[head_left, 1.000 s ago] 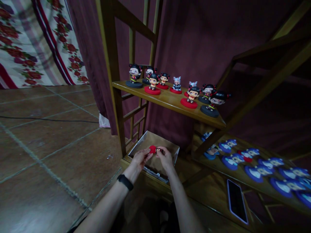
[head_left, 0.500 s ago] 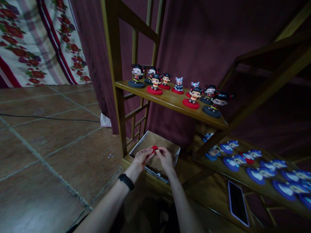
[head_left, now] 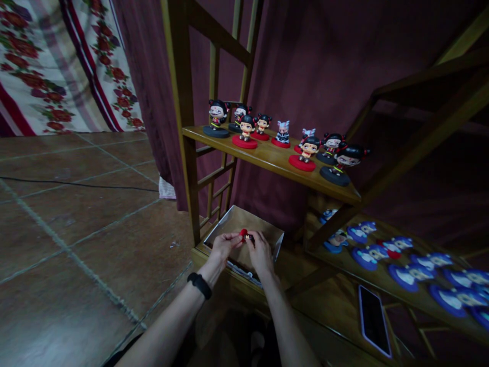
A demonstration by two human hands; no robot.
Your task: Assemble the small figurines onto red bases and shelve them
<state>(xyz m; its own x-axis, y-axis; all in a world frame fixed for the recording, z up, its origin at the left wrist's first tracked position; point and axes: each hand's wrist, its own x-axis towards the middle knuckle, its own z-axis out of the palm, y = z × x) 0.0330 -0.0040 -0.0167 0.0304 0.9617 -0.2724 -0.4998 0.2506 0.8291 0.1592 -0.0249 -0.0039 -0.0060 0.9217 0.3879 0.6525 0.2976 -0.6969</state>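
Above a shallow cardboard box, both of my hands pinch one small figurine with a round red base. My left hand, with a black band on its wrist, grips the base side. The fingers of my right hand close on the dark-haired head end. The figurine lies sideways between my fingertips, and part of it is hidden by them. The box stands on the lowest board of a wooden shelf, with its inside partly covered by my hands.
Several figurines on red or dark bases, such as a black-haired one, stand on the upper shelf. Blue-based figurines fill the lower right shelf. A phone lies at the lower right. A cable crosses the tiled floor.
My right fingers have shifted slightly on the figurine, and more of its face and head shows now. The view has moved only a little.
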